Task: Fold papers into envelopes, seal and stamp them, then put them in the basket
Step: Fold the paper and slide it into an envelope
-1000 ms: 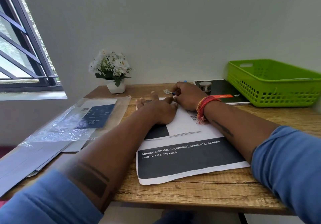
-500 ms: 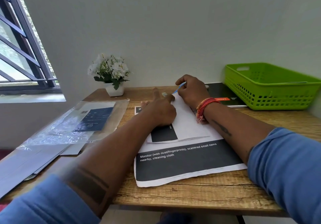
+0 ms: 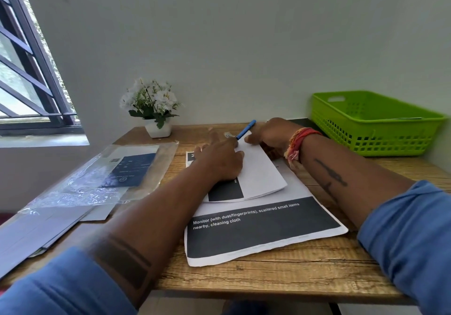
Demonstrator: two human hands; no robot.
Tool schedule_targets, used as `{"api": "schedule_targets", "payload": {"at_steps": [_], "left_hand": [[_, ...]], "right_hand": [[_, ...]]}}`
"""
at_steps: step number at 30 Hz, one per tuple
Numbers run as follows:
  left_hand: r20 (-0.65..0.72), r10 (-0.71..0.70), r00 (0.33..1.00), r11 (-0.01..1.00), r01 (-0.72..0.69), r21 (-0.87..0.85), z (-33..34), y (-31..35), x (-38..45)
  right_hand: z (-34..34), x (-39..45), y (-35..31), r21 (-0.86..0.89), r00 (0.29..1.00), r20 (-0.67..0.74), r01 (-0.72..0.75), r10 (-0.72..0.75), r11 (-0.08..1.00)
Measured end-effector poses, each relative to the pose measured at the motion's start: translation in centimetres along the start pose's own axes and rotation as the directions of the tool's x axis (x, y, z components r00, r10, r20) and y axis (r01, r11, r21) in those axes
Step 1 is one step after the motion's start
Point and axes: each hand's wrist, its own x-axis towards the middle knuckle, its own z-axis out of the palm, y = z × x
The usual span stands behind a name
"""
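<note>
Left hand (image 3: pixel 220 160) presses flat on folded paper (image 3: pixel 262 175) mid-counter, right hand (image 3: pixel 271 132) grips blue pen (image 3: pixel 245 130); judge: pin firmly, crease along the fold edge.

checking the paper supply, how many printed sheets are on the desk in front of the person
2: a folded sheet under the left hand, and a flat printed sheet beneath it, nearer the desk edge. More may lie hidden underneath.
</note>
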Motion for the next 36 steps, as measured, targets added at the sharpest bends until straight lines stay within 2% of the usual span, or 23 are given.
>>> {"api": "schedule_targets", "payload": {"at_steps": [3,6,7,8,10,11,12,15,18,22,27,36], "left_hand": [[-0.052,-0.007,0.999,0.999,0.005,-0.041,-0.1,-0.3,0.2],[-0.043,0.037,0.998,0.999,-0.038,-0.034,0.1,-1.0,0.7],[-0.029,0.047,0.998,0.998,-0.048,-0.041,0.1,-1.2,0.8],[-0.03,0.056,0.998,0.997,-0.057,-0.042,0.2,-1.4,0.9],[-0.032,0.063,0.998,0.997,-0.064,-0.038,0.3,-1.5,1.0],[-0.035,0.06,0.998,0.997,-0.062,-0.035,0.2,-1.4,0.9],[-0.037,0.064,0.997,0.997,-0.065,-0.029,0.1,-1.4,0.9],[0.028,0.113,0.993,0.992,-0.114,0.049,-0.3,-1.4,0.7],[0.067,0.07,0.995,0.996,-0.073,0.051,-0.7,-2.1,0.8],[0.076,0.035,0.997,0.989,-0.046,0.143,-0.8,-2.4,0.8],[0.02,-0.085,0.996,0.987,0.081,0.139,-1.0,-1.8,0.1],[-0.092,-0.174,0.98,0.981,0.181,0.069,-1.2,-2.8,0.6]], "right_hand": [[-0.7,-0.4,-0.5,-0.082,0.996,-0.087,0.004,-0.011,0.997],[-1.2,-0.4,-0.6,-0.178,0.983,-0.177,0.026,-0.058,0.984],[-1.3,-0.4,-0.5,-0.12,0.981,-0.187,0.035,-0.057,0.992],[-1.3,-0.6,-0.3,0.029,0.984,-0.174,0.044,-0.038,0.999],[-0.9,-1.4,-0.5,0.431,0.999,-0.053,0.023,0.0,0.902],[-0.6,-1.7,-0.7,0.545,1.0,0.019,0.011,-0.025,0.838],[-0.3,-1.9,-0.9,0.57,0.996,0.066,0.017,-0.066,0.822],[0.8,-2.4,-1.3,0.465,0.976,0.12,0.105,-0.18,0.879],[1.9,-2.4,-1.2,0.348,0.956,0.146,0.192,-0.255,0.918],[2.4,-2.2,-0.6,0.254,0.935,0.141,0.284,-0.326,0.925],[2.1,-2.1,-0.3,0.324,0.937,0.15,0.255,-0.316,0.911],[2.0,-2.1,-0.2,0.361,0.939,0.167,0.224,-0.3,0.905]]}}
